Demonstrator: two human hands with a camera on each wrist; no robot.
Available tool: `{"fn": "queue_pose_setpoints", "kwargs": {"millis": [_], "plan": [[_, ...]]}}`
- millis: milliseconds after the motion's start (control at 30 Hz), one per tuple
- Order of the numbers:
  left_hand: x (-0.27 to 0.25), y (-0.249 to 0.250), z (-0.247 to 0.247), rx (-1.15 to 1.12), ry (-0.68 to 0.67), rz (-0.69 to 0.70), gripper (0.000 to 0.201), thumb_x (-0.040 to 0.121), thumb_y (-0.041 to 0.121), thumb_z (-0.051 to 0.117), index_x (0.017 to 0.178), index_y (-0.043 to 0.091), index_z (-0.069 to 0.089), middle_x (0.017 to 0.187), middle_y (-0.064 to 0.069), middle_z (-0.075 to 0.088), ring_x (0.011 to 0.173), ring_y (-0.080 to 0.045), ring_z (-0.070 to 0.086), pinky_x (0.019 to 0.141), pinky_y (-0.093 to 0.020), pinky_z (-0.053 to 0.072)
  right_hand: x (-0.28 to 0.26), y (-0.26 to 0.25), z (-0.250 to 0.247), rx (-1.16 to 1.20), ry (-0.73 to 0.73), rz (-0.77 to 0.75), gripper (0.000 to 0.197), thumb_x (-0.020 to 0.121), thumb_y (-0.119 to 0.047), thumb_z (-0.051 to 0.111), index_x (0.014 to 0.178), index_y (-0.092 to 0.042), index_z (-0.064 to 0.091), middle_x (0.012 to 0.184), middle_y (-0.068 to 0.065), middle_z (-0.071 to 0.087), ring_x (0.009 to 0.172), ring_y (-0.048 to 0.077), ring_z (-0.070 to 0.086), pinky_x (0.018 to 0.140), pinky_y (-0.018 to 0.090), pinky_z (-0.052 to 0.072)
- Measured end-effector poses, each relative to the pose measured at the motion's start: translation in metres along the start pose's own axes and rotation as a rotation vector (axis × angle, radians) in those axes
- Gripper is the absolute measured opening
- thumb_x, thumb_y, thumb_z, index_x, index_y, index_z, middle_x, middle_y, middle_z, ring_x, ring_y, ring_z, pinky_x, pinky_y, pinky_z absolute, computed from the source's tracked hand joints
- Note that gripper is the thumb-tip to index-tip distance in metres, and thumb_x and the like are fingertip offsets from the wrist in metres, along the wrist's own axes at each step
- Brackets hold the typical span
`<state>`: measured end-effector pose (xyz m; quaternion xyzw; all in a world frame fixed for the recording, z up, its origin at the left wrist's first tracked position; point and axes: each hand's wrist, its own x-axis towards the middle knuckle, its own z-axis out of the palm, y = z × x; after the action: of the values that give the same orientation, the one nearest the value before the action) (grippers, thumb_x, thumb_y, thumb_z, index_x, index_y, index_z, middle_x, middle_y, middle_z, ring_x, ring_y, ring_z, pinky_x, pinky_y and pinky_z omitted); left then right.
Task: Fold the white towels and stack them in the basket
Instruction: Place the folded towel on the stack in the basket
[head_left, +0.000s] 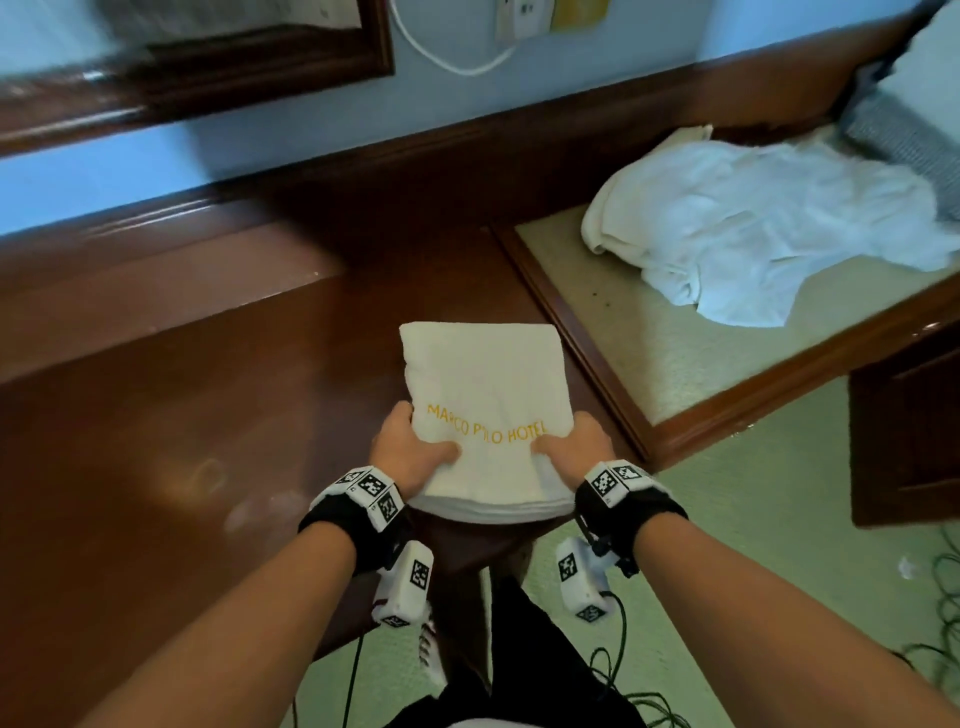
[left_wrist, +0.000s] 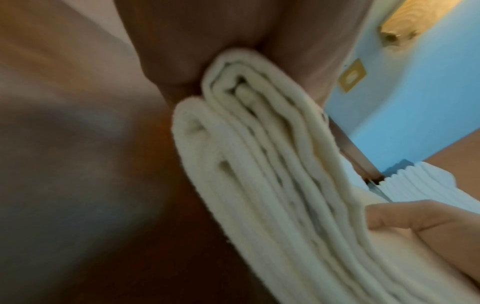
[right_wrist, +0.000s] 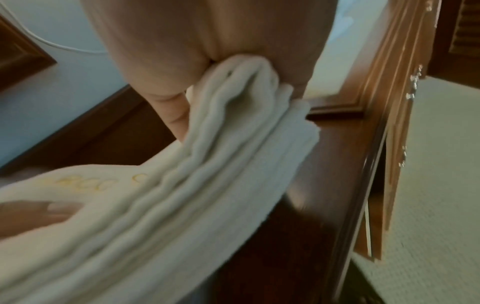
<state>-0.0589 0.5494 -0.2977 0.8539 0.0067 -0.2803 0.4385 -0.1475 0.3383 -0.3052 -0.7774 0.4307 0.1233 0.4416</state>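
Note:
A folded white towel (head_left: 483, 395) with yellow hotel lettering is held flat just above the dark wooden desk (head_left: 182, 441). My left hand (head_left: 415, 454) grips its near left corner, thumb on top and fingers underneath. At the near right corner my right hand (head_left: 563, 447) grips the same way. The left wrist view shows the towel's stacked layers (left_wrist: 272, 164) pinched in the left hand (left_wrist: 197, 67). The right wrist view shows the layers (right_wrist: 221, 154) pinched in the right hand (right_wrist: 205, 67). A loose pile of unfolded white towels (head_left: 769, 228) lies to the right. A grey woven container (head_left: 909, 140), perhaps the basket, is at the far right edge.
The towel pile sits on a lower beige-topped surface (head_left: 649, 338) with a wooden rim. A framed mirror (head_left: 182, 62) and a white cable (head_left: 452, 57) are on the blue wall behind. Green carpet (head_left: 779, 519) and dark cables (head_left: 935, 597) lie at the right.

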Motion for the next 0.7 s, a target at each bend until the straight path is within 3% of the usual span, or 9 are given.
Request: {"fn": "queue_pose_setpoints", "kwargs": {"millis": [133,233,367,500,567,700], "plan": [[-0.011,0.049,0.006,-0.004,-0.018,0.130,0.044,0.069,0.016,0.087,0.094,0.022,0.051,0.091,0.012,0.061,0.087,-0.017,0.062,0.070,-0.029,0.046,-0.011,-0.003,-0.044,0.059,0.100,-0.080,0.037,0.078,-0.024,0.074,0.107,-0.010,0.056,0.108,0.009,0.064,0.096,0.029,0.060,0.080,0.034,0.047],[-0.017,0.091,0.021,0.007,-0.037,0.230,0.043,0.068,0.020,0.088,0.090,0.027,0.051,0.092,0.012,0.062,0.087,-0.014,0.063,0.073,-0.030,0.049,-0.019,-0.002,-0.085,0.144,0.167,-0.124,0.033,0.079,-0.020,0.075,0.103,-0.013,0.054,0.099,0.003,0.062,0.089,0.026,0.058,0.075,0.031,0.044],[-0.022,0.156,0.051,-0.018,-0.079,0.355,0.042,0.069,0.020,0.087,0.091,0.027,0.052,0.096,0.011,0.065,0.087,-0.010,0.065,0.070,-0.027,0.052,-0.020,0.002,-0.148,0.213,0.317,-0.169,0.033,0.075,-0.020,0.078,0.102,-0.013,0.060,0.098,0.005,0.065,0.092,0.026,0.063,0.077,0.032,0.048],[-0.023,0.225,0.095,-0.032,-0.102,0.459,0.041,0.068,0.019,0.088,0.089,0.027,0.053,0.096,0.011,0.066,0.090,-0.014,0.068,0.079,-0.035,0.058,-0.012,0.011,-0.221,0.254,0.436,-0.186,0.033,0.074,-0.023,0.078,0.099,-0.014,0.058,0.100,0.007,0.067,0.091,0.029,0.064,0.081,0.040,0.054],[-0.022,0.261,0.123,-0.021,-0.112,0.506,0.041,0.069,0.021,0.089,0.088,0.028,0.053,0.096,0.011,0.065,0.092,-0.015,0.066,0.081,-0.035,0.057,-0.006,0.019,-0.261,0.273,0.482,-0.203,0.032,0.074,-0.021,0.078,0.095,-0.013,0.056,0.096,0.006,0.064,0.088,0.029,0.062,0.075,0.037,0.051],[-0.019,0.327,0.185,-0.038,-0.144,0.570,0.048,0.069,0.022,0.090,0.104,0.020,0.059,0.101,0.005,0.068,0.095,-0.017,0.068,0.083,-0.036,0.057,0.010,0.039,-0.341,0.303,0.539,-0.236,0.032,0.075,-0.018,0.079,0.095,-0.011,0.054,0.091,0.003,0.060,0.085,0.025,0.059,0.071,0.032,0.045]]}}
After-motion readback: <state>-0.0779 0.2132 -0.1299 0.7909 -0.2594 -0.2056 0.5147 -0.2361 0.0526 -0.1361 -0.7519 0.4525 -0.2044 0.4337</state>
